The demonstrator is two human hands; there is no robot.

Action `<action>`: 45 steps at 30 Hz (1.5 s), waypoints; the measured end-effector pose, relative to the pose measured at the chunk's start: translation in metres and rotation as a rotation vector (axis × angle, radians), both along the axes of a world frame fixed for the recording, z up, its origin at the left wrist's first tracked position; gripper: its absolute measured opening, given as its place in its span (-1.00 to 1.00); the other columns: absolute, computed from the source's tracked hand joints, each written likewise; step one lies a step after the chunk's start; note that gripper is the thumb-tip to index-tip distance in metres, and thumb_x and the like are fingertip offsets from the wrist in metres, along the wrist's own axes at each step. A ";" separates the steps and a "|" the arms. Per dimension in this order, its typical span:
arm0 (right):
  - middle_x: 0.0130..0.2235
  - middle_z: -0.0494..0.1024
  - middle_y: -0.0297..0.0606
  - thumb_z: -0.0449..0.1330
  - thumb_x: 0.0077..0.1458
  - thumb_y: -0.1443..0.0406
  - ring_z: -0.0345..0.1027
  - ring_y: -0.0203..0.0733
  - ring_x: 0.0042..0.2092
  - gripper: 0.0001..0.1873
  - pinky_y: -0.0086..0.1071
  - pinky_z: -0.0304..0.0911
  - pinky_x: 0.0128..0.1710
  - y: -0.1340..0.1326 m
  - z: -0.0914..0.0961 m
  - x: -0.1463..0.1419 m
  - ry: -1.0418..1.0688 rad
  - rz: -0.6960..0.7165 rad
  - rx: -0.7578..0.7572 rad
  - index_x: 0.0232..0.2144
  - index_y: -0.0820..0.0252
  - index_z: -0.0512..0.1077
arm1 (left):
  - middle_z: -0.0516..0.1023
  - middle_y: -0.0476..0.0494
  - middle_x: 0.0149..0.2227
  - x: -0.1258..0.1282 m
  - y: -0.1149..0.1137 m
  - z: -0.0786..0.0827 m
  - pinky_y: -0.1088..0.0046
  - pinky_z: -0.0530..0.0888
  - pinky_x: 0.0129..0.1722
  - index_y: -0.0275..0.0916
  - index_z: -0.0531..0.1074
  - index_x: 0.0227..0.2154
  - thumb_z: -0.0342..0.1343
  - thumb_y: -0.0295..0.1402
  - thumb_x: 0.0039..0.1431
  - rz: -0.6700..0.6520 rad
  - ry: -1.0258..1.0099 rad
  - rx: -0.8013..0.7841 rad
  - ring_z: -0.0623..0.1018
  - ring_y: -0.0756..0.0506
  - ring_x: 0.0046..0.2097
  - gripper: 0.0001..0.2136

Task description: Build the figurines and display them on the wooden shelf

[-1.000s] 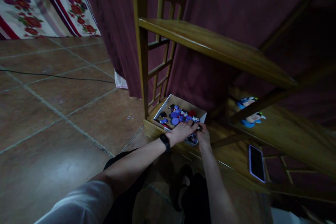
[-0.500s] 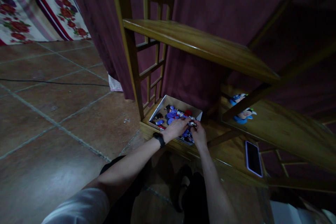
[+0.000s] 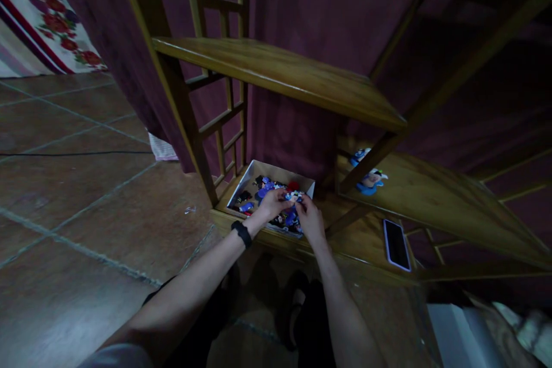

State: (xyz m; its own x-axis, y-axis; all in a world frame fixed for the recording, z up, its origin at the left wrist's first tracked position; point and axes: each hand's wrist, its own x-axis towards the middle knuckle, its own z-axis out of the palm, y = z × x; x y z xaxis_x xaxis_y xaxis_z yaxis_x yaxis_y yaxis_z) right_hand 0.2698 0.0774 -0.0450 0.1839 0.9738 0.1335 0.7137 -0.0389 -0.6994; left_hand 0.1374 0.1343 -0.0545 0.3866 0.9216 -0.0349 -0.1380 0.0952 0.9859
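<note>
A white cardboard box (image 3: 245, 177) sits on the bottom shelf of a wooden rack and holds several small blue, purple, red and black toy pieces (image 3: 264, 188). Both my hands are over its near side. My left hand (image 3: 272, 204), with a black band on the wrist, has its fingers curled down among the pieces. My right hand (image 3: 309, 219) is beside it with fingertips pinched together on a small piece that I cannot make out. The two hands nearly touch.
A wooden shelf board (image 3: 280, 72) juts out above the box. A small blue figure (image 3: 367, 178) lies on the right shelf, a phone (image 3: 395, 244) on the bottom board. Dark red curtain behind, tiled floor with a black cable (image 3: 73, 154) on the left.
The view has swung to the right and down. Both hands have shifted slightly further into the box, staying close together over the pieces.
</note>
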 end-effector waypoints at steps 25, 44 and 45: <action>-0.14 0.50 -0.28 -0.06 0.17 0.24 0.40 -0.21 -0.18 -0.73 -0.45 0.16 -0.27 -0.006 0.008 -0.017 -0.229 0.033 -0.047 -0.08 0.07 0.26 | 0.43 0.03 -0.53 -0.006 -0.014 0.007 0.52 0.40 -0.44 -0.30 0.41 -0.38 0.35 -0.30 -0.37 0.120 -0.025 -0.179 0.42 0.05 -0.48 -0.60; -0.12 0.48 -0.24 -0.10 0.19 0.27 0.38 -0.20 -0.16 -0.74 -0.40 0.22 -0.22 -0.091 0.017 -0.032 -0.352 0.232 0.004 -0.09 0.10 0.27 | 0.44 0.01 -0.53 -0.042 -0.099 0.013 0.54 0.37 -0.50 -0.31 0.40 -0.49 0.36 -0.31 -0.44 0.111 0.071 -0.188 0.40 0.06 -0.51 -0.63; -0.11 0.47 -0.21 -0.10 0.19 0.28 0.38 -0.19 -0.16 -0.74 -0.38 0.23 -0.20 -0.096 0.019 -0.032 -0.390 0.248 0.022 -0.09 0.13 0.27 | 0.44 0.01 -0.52 -0.043 -0.106 0.013 0.54 0.38 -0.49 -0.30 0.40 -0.47 0.36 -0.31 -0.43 0.119 0.068 -0.184 0.41 0.06 -0.50 -0.62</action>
State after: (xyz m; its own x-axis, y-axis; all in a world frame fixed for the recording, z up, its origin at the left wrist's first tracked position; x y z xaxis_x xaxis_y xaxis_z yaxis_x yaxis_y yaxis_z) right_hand 0.2375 -0.0191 -0.0262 -0.1225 0.9783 0.1673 0.9096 0.1781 -0.3754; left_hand 0.0946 0.0278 -0.0415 0.2666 0.9362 -0.2290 -0.0929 0.2615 0.9607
